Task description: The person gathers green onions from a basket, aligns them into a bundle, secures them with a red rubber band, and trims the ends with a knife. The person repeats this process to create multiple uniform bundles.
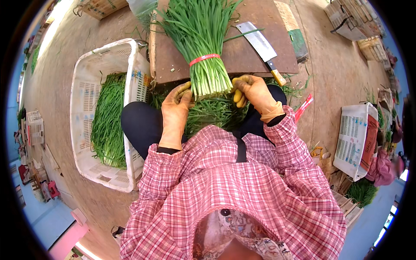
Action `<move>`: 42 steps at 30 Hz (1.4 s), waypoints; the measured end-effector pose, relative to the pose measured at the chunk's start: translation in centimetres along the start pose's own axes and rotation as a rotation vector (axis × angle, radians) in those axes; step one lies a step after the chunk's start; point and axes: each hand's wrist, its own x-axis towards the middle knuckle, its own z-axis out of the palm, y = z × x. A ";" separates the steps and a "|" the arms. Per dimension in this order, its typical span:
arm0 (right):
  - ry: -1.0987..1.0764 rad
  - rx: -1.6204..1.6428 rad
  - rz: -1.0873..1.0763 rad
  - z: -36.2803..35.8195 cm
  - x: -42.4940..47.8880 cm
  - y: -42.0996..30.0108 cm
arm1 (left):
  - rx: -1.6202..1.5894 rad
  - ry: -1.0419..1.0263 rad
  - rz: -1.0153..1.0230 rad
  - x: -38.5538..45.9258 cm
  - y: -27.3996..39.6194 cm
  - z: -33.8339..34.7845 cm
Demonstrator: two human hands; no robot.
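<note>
A bundle of green garlic chives with a red tie around its stalks lies on a brown board, its pale cut ends over the near edge. My left hand, in an orange rubber glove, is at the left side of the stalk ends, fingers curled; whether it grips them is unclear. My right hand, gloved alike, is at their right side with bent fingers. A cleaver with a black and yellow handle lies on the board to the right, a loose green leaf across its blade.
On the left a white plastic crate holds more chives. Loose green trimmings lie between my knees. Red ties are on the right. Another white crate stands farther right, near a person in pink.
</note>
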 end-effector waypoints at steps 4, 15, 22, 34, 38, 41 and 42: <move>0.058 0.066 -0.078 0.0 0.3 0.2 | -0.027 0.009 -0.046 -0.5 0.4 -0.3; -0.277 0.240 0.046 2.2 -1.4 3.7 | 0.678 0.218 0.347 -2.9 -0.9 1.4; -0.142 0.259 0.026 2.6 -1.5 3.6 | 0.808 0.051 0.892 -3.7 -1.4 0.8; -0.052 0.372 -0.111 1.1 -1.8 3.8 | 0.670 0.048 0.811 -2.3 -1.5 0.3; 0.038 0.415 -0.180 -0.1 -2.0 3.8 | 0.654 0.063 0.782 -2.4 1.0 0.4; 0.063 0.451 -0.232 -0.1 -1.7 2.9 | 0.696 0.018 0.924 -1.7 -0.2 0.8; 0.080 0.451 -0.245 -0.2 -1.4 2.6 | 0.693 -0.119 0.778 -2.3 0.2 0.6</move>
